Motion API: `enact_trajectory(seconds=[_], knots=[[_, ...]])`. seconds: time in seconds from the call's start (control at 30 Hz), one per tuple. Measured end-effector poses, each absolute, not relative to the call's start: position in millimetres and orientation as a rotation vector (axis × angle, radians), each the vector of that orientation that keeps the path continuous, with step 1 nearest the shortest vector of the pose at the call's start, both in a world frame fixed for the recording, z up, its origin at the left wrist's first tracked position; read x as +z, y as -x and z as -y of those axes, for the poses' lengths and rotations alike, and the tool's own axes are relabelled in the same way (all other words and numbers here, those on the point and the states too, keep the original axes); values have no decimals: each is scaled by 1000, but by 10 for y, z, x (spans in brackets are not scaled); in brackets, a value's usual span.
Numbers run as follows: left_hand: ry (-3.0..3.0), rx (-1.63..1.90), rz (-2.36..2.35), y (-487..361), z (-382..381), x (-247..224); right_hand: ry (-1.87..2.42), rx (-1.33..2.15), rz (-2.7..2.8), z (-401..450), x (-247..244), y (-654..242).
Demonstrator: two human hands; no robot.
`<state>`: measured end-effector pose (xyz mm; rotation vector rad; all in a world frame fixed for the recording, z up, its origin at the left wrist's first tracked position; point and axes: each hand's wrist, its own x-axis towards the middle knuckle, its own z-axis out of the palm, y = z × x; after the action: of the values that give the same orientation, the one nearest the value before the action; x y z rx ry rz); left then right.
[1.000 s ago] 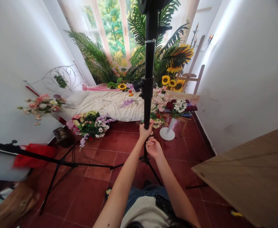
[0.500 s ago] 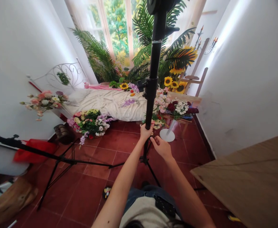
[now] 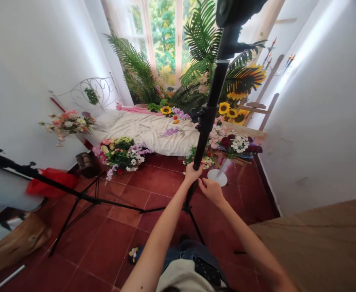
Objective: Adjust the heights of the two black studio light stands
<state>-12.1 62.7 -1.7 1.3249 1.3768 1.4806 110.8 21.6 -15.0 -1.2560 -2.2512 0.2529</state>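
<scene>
A black light stand (image 3: 214, 87) rises in front of me, leaning to the right at its top. My left hand (image 3: 192, 173) is wrapped round its pole, low on the column. Just to the right and slightly lower, my right hand (image 3: 212, 190) is closed, with its fingertips curled in beside the pole; whatever they pinch is hidden. Above my hands, a black clamp collar (image 3: 205, 117) with a knob sits on the pole. The stand's spread legs (image 3: 196, 225) rest on the red tiles.
A second black stand (image 3: 83, 196) reaches across the left. Ahead are a bed with a cream cover (image 3: 147, 129), a flower bunch (image 3: 120, 156), and a white round base (image 3: 218, 177). A brown panel (image 3: 323, 239) lies at right, a wooden log (image 3: 16, 243) at lower left.
The upper part of the pole now leans further right in view. My right hand has come in closer to the pole, its fingers more curled. The view has shifted left.
</scene>
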Motion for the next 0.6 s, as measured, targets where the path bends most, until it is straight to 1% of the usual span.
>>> enact_trajectory(seconds=[0.13, 0.3, 0.4, 0.5, 0.53, 0.6], knots=[[-1398, 1427, -1410, 186, -601, -7, 1288, 407, 2048, -202, -305, -1016], [-1384, 1456, -1342, 293, -466, 34, 1276, 509, 1829, -182, -401, -847], [-1427, 1451, -1298, 442, -279, -40, 1357, 548, 1645, -144, -472, -683], [-1501, 1353, -1386, 765, 38, -353, 1481, 579, 1569, -94, -549, -512], [-1527, 1243, -1442, 925, 185, -520, 1515, 587, 1578, -76, -573, -460], [-1545, 875, -1525, 1322, 556, -917, 1556, 551, 1685, -36, -616, -363]])
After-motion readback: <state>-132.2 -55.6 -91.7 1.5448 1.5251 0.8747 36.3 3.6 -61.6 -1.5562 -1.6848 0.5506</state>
